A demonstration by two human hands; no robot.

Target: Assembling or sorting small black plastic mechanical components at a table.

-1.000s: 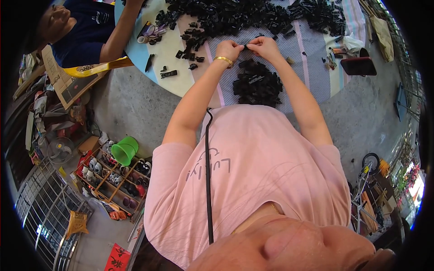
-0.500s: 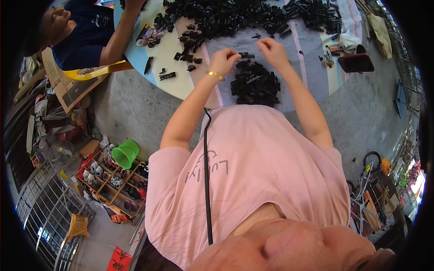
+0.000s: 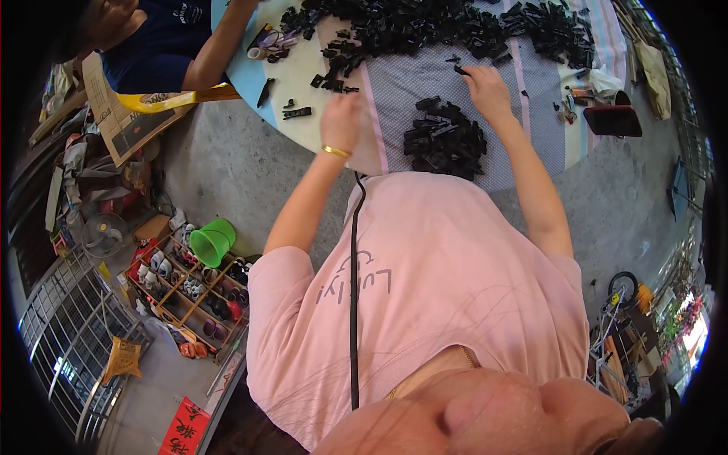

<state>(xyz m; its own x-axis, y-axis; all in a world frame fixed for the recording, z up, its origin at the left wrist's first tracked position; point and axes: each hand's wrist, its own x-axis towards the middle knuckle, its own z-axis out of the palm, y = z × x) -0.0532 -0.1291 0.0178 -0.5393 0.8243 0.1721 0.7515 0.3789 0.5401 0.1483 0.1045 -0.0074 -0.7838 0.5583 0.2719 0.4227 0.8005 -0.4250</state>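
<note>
A small pile of long black plastic pieces [image 3: 447, 148] lies on the table close to my body. My right hand [image 3: 489, 92] is beyond its right side, thumb and fingers pinched on a small black plastic piece [image 3: 460, 70]. Another black piece [image 3: 453, 58] rests on the cloth just past those fingertips. To the pile's left, my left hand [image 3: 340, 121] is smeared by motion, its fingertips at a few loose black pieces [image 3: 337, 86]. Whether those fingers hold anything is not clear.
A large heap of black pieces [image 3: 425, 30] spreads along the far side of the table. At right lie a dark red phone [image 3: 613, 120] and a white plastic bag [image 3: 604, 82]. At left, a co-worker's arm [image 3: 216, 57] rests near a tape roll [image 3: 256, 54]. A black cable [image 3: 354, 303] hangs down my front.
My left hand has moved left from above the near pile to the loose pieces. My right hand has drawn slightly right and now pinches a black piece. The view has shifted a little.
</note>
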